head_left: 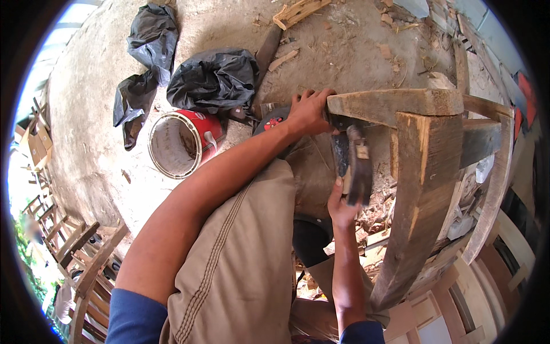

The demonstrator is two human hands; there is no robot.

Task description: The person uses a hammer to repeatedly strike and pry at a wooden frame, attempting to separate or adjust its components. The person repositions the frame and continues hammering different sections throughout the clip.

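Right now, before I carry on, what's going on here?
A person's bare hands are working at a wooden frame. The left hand is at the end of its upper rail, and the right hand holds a blurred, hammer-like tool just below. A red bucket and crumpled black plastic sit off to the left.

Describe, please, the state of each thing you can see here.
Bucket: open, uncovered
Black bags: crumpled, on floor
Wood scraps: scattered
Frame: bare wood, worn
Hammer: in right hand, blurred
Left hand: at the frame's end, grip partly hidden
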